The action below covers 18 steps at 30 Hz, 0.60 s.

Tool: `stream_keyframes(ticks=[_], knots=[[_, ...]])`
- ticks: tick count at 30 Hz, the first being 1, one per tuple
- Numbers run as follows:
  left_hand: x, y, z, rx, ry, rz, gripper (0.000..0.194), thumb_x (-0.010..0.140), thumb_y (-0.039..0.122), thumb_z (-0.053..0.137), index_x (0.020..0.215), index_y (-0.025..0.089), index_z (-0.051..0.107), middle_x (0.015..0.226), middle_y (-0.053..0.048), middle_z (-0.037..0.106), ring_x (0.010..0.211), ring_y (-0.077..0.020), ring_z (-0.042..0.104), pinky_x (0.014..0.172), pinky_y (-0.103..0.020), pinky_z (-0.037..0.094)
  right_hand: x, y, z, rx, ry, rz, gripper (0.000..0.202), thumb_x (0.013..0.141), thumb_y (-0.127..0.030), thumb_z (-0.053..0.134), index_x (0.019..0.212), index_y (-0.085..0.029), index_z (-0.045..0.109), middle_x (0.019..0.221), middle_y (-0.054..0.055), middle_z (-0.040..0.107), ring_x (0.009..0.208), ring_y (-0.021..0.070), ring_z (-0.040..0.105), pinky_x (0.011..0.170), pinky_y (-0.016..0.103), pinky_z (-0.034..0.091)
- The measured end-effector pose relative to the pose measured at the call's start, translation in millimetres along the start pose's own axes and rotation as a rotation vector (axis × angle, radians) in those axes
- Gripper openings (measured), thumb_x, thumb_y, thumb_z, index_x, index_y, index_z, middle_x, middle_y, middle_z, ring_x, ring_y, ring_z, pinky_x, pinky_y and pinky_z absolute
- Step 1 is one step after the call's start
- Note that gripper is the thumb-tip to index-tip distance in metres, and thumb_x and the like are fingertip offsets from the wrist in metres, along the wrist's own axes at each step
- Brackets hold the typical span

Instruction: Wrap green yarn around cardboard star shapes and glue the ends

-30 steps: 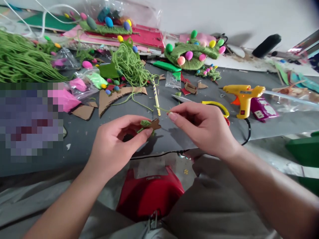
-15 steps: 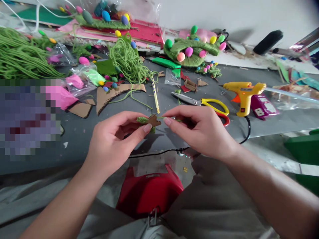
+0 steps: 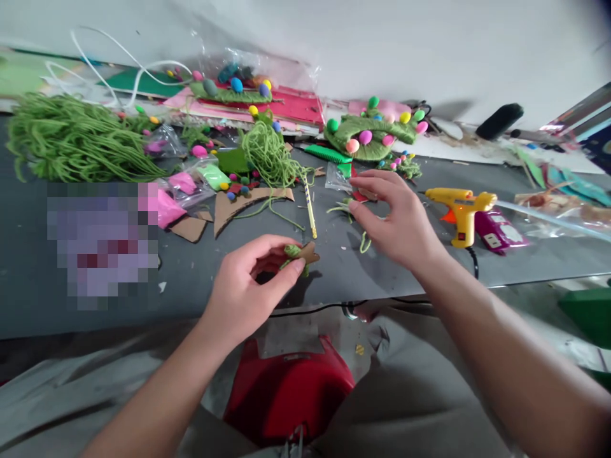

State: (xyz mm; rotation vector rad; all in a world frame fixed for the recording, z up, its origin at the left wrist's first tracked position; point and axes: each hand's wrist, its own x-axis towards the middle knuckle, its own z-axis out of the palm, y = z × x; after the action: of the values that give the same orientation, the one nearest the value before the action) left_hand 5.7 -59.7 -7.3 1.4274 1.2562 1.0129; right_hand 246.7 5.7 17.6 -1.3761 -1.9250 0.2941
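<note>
In my left hand (image 3: 260, 277) is a small notched cardboard piece (image 3: 311, 252) partly wrapped in green yarn (image 3: 291, 251), pinched between thumb and fingers above the near table edge. My right hand (image 3: 394, 216) is apart from it, over the middle of the table, with thumb and index finger spread. A loose green yarn strand (image 3: 365, 242) curls below its palm; whether the hidden fingers touch it I cannot tell. The scissors are almost wholly hidden behind this hand. A striped pencil (image 3: 310, 207) lies between the two hands.
A yellow glue gun (image 3: 461, 213) with a cord stands right of my right hand, by a purple packet (image 3: 501, 229). Cardboard scraps (image 3: 243, 207), bagged pink material (image 3: 167, 207) and green yarn bundles (image 3: 81, 140) lie left. A yarn-wrapped form with coloured balls (image 3: 372, 137) sits behind.
My right hand has left the yarn at the cardboard piece and moved forward over the scissors, its fingers opening. My left hand still holds the piece. The view has shifted.
</note>
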Motion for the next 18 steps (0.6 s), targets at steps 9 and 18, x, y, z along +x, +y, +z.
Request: stream_keyframes(ticks=[9,18], knots=[[-1,1,-7.5,-0.002,0.008,-0.037,0.023,0.088,0.036,0.072,0.108,0.023,0.07,0.097,-0.003,0.075,0.089,-0.0198,0.072,0.079,-0.03,0.058,30,-27,39,-0.009,-0.227,-0.077,0.015,0.092,-0.026,0.065,0.096,-0.017,0.076,0.098,0.008,0.071,0.093,0.0212,0.064,0.083,0.034,0.047],[-1,-5,-14.6,0.453,0.095,0.105,0.034,0.089,0.029,0.067,0.123,0.025,0.062,0.103,-0.004,0.075,0.096,-0.0247,0.071,0.081,-0.037,0.053,23,-33,70,-0.372,-0.462,-0.117,0.012,0.098,-0.026,0.057,0.095,-0.017,0.065,0.103,0.009,0.067,0.099,0.0266,0.057,0.078,0.037,0.034]])
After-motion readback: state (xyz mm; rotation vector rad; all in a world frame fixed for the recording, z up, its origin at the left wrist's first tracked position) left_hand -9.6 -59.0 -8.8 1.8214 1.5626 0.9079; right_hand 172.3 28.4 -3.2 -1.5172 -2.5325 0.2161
